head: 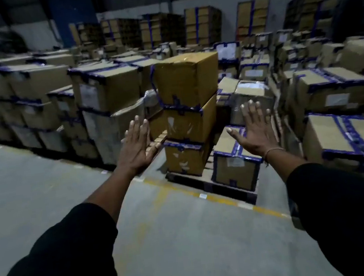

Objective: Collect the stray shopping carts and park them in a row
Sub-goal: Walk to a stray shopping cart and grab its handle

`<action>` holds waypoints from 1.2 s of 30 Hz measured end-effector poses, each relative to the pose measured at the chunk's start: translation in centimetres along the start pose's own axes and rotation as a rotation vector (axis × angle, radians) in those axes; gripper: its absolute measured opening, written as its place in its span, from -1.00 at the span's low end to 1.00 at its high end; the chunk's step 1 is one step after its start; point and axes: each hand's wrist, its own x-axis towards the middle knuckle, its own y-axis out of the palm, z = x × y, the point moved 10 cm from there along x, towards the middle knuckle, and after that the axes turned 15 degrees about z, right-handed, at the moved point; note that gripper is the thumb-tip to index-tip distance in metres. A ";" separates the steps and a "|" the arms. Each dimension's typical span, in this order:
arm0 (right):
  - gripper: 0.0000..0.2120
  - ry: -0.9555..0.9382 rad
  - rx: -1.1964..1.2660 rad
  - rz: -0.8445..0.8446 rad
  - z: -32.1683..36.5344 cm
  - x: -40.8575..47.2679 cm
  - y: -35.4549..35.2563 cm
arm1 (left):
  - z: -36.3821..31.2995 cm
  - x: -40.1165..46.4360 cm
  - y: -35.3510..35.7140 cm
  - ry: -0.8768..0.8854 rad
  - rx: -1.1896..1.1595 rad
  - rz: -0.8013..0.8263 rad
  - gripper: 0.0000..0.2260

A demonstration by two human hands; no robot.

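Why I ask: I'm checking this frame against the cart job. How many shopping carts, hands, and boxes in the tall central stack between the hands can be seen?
Shopping carts: 0
Boxes in the central stack: 3
Hands: 2 (left hand, right hand, both open, holding nothing)
Total: 5

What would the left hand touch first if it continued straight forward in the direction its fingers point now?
Probably the stack of three cardboard boxes straight ahead: the left hand, open and holding nothing, points at that stack's left edge. Depth is unclear, and the hand may instead meet the plastic-wrapped boxes just beside it.
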 end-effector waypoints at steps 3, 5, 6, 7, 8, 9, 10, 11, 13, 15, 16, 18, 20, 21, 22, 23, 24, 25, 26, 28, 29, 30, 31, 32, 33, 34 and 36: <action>0.01 -0.050 0.002 0.078 3.8 1.0 4.0 | 3.9 -3.6 1.1 -0.099 0.030 0.044 -0.25; 0.00 -0.083 0.023 0.125 7.0 1.4 7.0 | 6.6 -6.6 2.0 -0.134 0.031 0.067 -0.24; 0.00 -0.103 0.034 0.144 8.7 1.5 8.4 | 7.9 -7.9 2.4 -0.152 0.030 0.076 -0.23; 0.00 -0.126 0.042 0.159 10.3 1.7 9.7 | 9.2 -9.2 2.5 -0.167 0.027 0.084 -0.23; -0.01 -0.154 0.053 0.170 12.2 2.0 10.8 | 10.7 -10.5 2.5 -0.183 0.018 0.090 -0.23; -0.01 -0.178 0.068 0.183 14.2 2.3 12.0 | 12.3 -11.8 2.6 -0.204 0.017 0.095 -0.23; -0.01 -0.199 0.076 0.197 16.3 2.5 13.2 | 13.9 -13.1 2.6 -0.222 0.018 0.100 -0.23; 0.00 -0.220 0.091 0.215 18.4 2.8 14.4 | 15.6 -14.4 2.6 -0.242 0.013 0.108 -0.24; 0.03 -0.259 0.113 0.245 22.8 3.2 16.7 | 19.1 -17.2 2.5 -0.279 0.013 0.115 -0.24; 0.06 -0.303 0.136 0.279 27.6 3.4 18.7 | 22.8 -19.9 2.3 -0.316 0.010 0.125 -0.24; 0.06 -0.320 0.149 0.288 29.9 3.6 19.7 | 24.6 -21.2 2.1 -0.336 0.001 0.127 -0.24; 0.03 -0.354 0.167 0.314 34.6 4.0 21.7 | 28.4 -23.9 1.9 -0.374 0.006 0.132 -0.24; 0.01 -0.389 0.177 0.327 39.1 4.6 23.7 | 32.1 -26.4 1.5 -0.416 0.002 0.137 -0.24; 0.00 -0.406 0.185 0.333 41.2 5.0 24.6 | 33.7 -27.6 1.3 -0.436 -0.002 0.140 -0.24; -0.01 -0.420 0.196 0.340 43.2 5.3 25.5 | 35.3 -28.7 1.1 -0.454 -0.004 0.144 -0.24; -0.03 -0.434 0.212 0.350 45.1 5.6 26.4 | 36.8 -29.8 0.9 -0.472 -0.006 0.146 -0.23; -0.05 -0.448 0.229 0.358 47.0 5.9 27.2 | 38.3 -30.9 0.7 -0.492 -0.011 0.149 -0.23; -0.07 -0.465 0.242 0.367 48.9 6.0 28.1 | 39.8 -31.9 0.6 -0.513 -0.020 0.150 -0.24; -0.07 -0.481 0.250 0.376 50.7 6.2 28.8 | 41.2 -32.8 0.4 -0.534 -0.026 0.150 -0.24; -0.06 -0.509 0.268 0.400 54.1 6.5 30.1 | 43.8 -34.3 0.1 -0.566 -0.032 0.149 -0.24; -0.04 -0.524 0.281 0.412 55.8 6.7 30.7 | 44.9 -35.0 0.0 -0.578 -0.036 0.145 -0.24; -0.02 -0.542 0.291 0.421 57.4 6.9 31.2 | 46.1 -35.6 0.0 -0.592 -0.042 0.140 -0.24; -0.02 -0.561 0.295 0.427 59.1 7.3 31.7 | 47.2 -36.1 -0.1 -0.608 -0.049 0.133 -0.24; -0.03 -0.580 0.296 0.434 60.7 7.7 32.3 | 48.4 -36.5 -0.2 -0.625 -0.054 0.129 -0.24; -0.04 -0.596 0.297 0.443 62.3 8.3 33.0 | 49.7 -37.0 -0.2 -0.643 -0.058 0.125 -0.24; -0.05 -0.609 0.300 0.454 63.9 8.9 33.7 | 51.0 -37.4 -0.3 -0.660 -0.061 0.122 -0.24; -0.07 -0.633 0.309 0.474 67.1 10.6 35.4 | 53.7 -37.9 -0.3 -0.692 -0.062 0.117 -0.23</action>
